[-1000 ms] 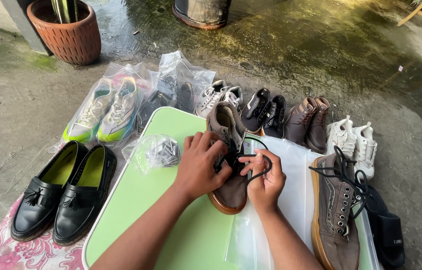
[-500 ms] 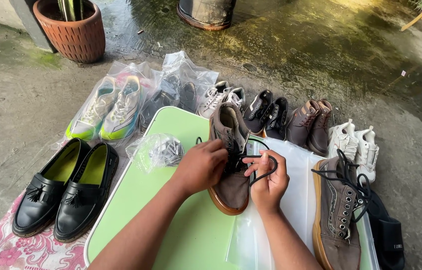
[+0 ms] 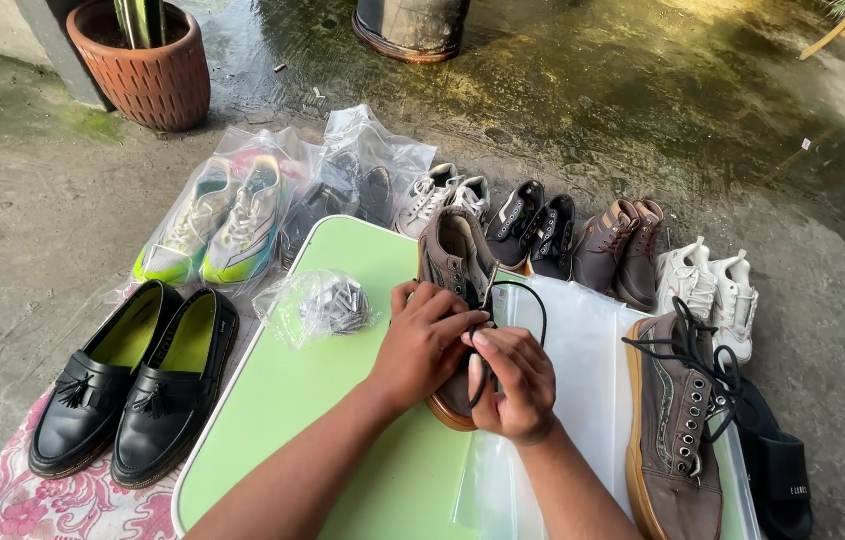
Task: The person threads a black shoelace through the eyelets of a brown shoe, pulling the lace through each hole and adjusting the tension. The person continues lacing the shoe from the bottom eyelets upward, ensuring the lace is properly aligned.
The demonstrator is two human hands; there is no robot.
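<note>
- The left hand (image 3: pixel 426 345) now lies lower on the brown shoe (image 3: pixel 455 262) than half a second ago, its fingers curled over the shoe's middle and pressing it down.
- The right hand (image 3: pixel 511 385) has closed in beside the left; its fingers pinch the black lace (image 3: pixel 541 312), which arches in a loop off the shoe's right side. The loop looks tighter than before, so the lace seems to be drawing through the eyelets.
- The shoe lies near the middle of the green surface (image 3: pixel 293 420), toe toward the person, heel toward the far edge, partly on a clear plastic sheet (image 3: pixel 583 350).
- Its mate (image 3: pixel 678 430) lies at the right edge, laces loose, touching a black slide (image 3: pixel 778 470) that hangs off that edge.
- A small clear bag (image 3: pixel 321 308) sits near the far left corner, apart from the hands.
- Open room: the left half of the surface and the near left corner are bare; the right half is taken by the sheet and the mate.
- On the floor past the far edge stand pairs of shoes in a row: bagged sneakers (image 3: pixel 223 220), white ones (image 3: pixel 440 198), black ones (image 3: pixel 533 228), brown ones (image 3: pixel 621 250), and white ones (image 3: pixel 708 292) at the right.
- Black loafers (image 3: pixel 133 380) rest on a flowered cloth (image 3: pixel 23 500) off the left edge; a clay pot (image 3: pixel 148 70) stands well apart.
</note>
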